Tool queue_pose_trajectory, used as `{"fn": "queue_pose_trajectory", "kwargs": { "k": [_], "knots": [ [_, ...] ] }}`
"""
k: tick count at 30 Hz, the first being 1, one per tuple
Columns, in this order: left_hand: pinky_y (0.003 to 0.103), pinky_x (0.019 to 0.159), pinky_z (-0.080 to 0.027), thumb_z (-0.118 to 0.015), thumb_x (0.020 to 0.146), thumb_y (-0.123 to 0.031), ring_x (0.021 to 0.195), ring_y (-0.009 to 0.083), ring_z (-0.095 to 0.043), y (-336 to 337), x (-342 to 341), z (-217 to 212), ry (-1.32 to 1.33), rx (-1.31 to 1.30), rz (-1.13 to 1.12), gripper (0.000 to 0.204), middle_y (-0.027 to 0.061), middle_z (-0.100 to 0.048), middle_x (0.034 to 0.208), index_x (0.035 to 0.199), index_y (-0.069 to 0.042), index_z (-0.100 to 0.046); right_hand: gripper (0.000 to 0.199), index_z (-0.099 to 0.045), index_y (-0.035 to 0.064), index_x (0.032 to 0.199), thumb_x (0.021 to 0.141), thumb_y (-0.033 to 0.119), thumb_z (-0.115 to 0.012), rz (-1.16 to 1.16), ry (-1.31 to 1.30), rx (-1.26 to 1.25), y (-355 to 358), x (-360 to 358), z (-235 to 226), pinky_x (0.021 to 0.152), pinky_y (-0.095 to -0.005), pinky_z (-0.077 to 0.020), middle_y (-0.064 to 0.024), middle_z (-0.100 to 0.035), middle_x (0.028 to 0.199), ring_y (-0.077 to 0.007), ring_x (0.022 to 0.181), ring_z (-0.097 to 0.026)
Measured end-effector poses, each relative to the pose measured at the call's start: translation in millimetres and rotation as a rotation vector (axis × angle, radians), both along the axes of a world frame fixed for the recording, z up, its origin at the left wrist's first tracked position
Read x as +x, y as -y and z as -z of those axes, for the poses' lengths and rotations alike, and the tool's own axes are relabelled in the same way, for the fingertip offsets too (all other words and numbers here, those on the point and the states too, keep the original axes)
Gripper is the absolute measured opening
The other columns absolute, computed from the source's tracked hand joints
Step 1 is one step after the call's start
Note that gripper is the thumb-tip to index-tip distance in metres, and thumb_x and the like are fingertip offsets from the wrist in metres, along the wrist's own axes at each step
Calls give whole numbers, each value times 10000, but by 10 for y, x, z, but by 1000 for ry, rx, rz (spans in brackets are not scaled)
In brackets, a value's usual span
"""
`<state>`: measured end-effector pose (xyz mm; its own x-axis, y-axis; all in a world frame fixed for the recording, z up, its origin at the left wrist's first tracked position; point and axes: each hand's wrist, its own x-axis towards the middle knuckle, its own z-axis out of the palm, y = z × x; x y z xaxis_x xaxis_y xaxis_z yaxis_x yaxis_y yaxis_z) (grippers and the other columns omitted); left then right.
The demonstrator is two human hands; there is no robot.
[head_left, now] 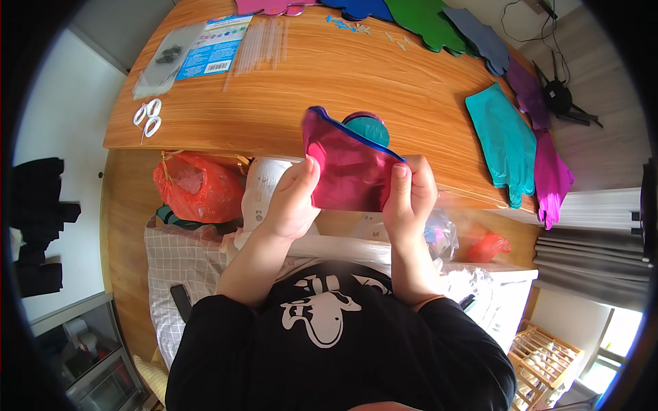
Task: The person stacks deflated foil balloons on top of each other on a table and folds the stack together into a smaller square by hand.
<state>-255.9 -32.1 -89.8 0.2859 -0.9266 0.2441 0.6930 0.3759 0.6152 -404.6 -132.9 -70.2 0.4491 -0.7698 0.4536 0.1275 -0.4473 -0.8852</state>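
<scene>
Both my hands hold up a shiny crimson foil balloon, flat and uninflated, with a dark blue upper edge. My left hand pinches its left side, thumb on the near face. At the upper right corner, my right hand grips it the same way, thumb upward. Just behind the blue edge shows a round teal shape with a purple rim; whether it is joined to the balloon I cannot tell. The balloon is over the near edge of the wooden table.
Flat foil balloons line the table's far and right edges, among them a green one and a teal one. At the left are clear plastic sticks, a blue card package and white ribbon rolls. A red plastic bag stands below.
</scene>
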Motion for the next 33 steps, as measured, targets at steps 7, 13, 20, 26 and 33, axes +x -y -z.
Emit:
{"fn": "queue_pose_trajectory", "kwargs": {
  "k": [7, 13, 20, 26, 33],
  "knots": [
    [424, 1122, -447, -393, 1128, -330, 1325, 233, -554, 23, -124, 14, -64, 107, -178, 464, 135, -561, 1449, 1445, -1, -478, 153, -598, 35, 978, 1079, 141, -554, -109, 158, 173, 1, 78, 36, 744, -213, -417, 24, -594, 867, -52, 794, -495],
    [417, 1108, -462, -382, 1125, -387, 1290, 221, -575, 61, -173, -101, -70, 152, -206, 495, 129, -598, 1385, 1424, -8, -490, 136, -615, 15, 1037, 1078, 131, -558, -157, 197, 311, 49, 123, 27, 751, -214, -429, 24, -591, 872, -50, 792, -491],
    [428, 1094, -468, -389, 1110, -461, 1274, 232, -584, 43, -43, -51, -100, 195, -330, 557, 124, -596, 1384, 1435, -17, -473, 189, -631, -23, 1190, 1032, 81, -634, -342, -112, 434, 2, -65, -70, 805, -242, -504, -45, -711, 1018, -79, 884, -627],
    [453, 1100, -452, -372, 1109, -478, 1285, 244, -575, 71, 12, -69, -118, 103, -278, 556, 98, -578, 1421, 1472, -63, -443, 169, -689, -31, 1102, 962, 56, -723, -492, 82, 577, 45, -166, 78, 776, -242, -530, -87, -753, 1004, -100, 860, -679],
    [430, 1059, -493, -381, 1103, -493, 1240, 247, -610, 79, -36, -134, -263, 26, -266, 585, 127, -593, 1383, 1449, -27, -453, 114, -730, -24, 1013, 934, 53, -757, -426, 155, 655, 39, -166, 32, 785, -265, -549, -82, -763, 900, -120, 807, -689]
  ]
}}
